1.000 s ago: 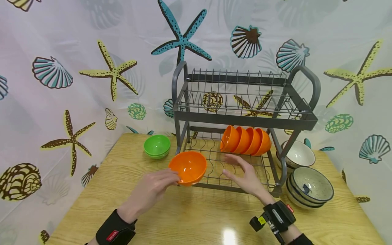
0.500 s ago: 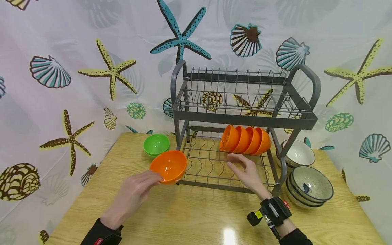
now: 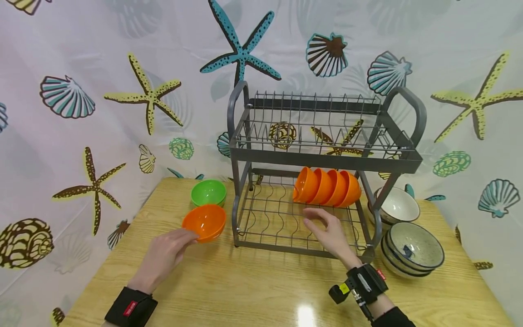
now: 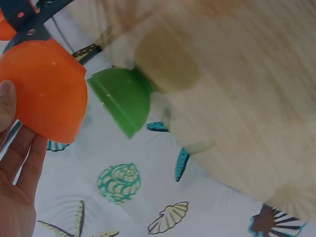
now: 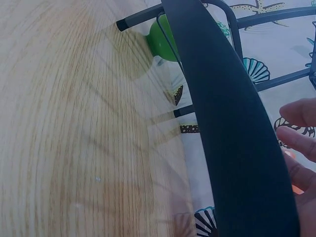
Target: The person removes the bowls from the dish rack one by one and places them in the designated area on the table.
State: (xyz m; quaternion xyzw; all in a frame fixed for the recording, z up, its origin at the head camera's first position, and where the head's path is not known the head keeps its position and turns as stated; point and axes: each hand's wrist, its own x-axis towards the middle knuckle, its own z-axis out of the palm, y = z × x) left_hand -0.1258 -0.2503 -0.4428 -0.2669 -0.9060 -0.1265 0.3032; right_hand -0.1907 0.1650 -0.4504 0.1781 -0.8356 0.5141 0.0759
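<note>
In the head view my left hand (image 3: 165, 254) pinches the near-left rim of an orange bowl (image 3: 205, 221). The bowl is tilted, its inside facing up toward me, and it overlaps the front of a small stack of green bowls (image 3: 208, 191). From the left wrist, the same orange bowl (image 4: 47, 94) shows its rounded outside, held off the table beside a green bowl (image 4: 126, 98). My right hand (image 3: 332, 234) holds nothing; its fingers are loosely bent over the lower tier of the dish rack (image 3: 327, 159). Behind it, several orange bowls (image 3: 324, 187) lean nested on that tier.
To the rack's right stand a white bowl (image 3: 398, 205) and a stack of speckled grey bowls (image 3: 414, 247). Everything rests on a wooden table (image 3: 253, 290). A curtain (image 3: 196, 27) with sea-life prints hangs behind. In the right wrist view the rack's bar (image 5: 232, 118) crosses close by.
My left hand has carried the orange bowl leftward, from the rack's front left corner to in front of the green bowls. The right hand has shifted slightly, its fingers drawn closer together.
</note>
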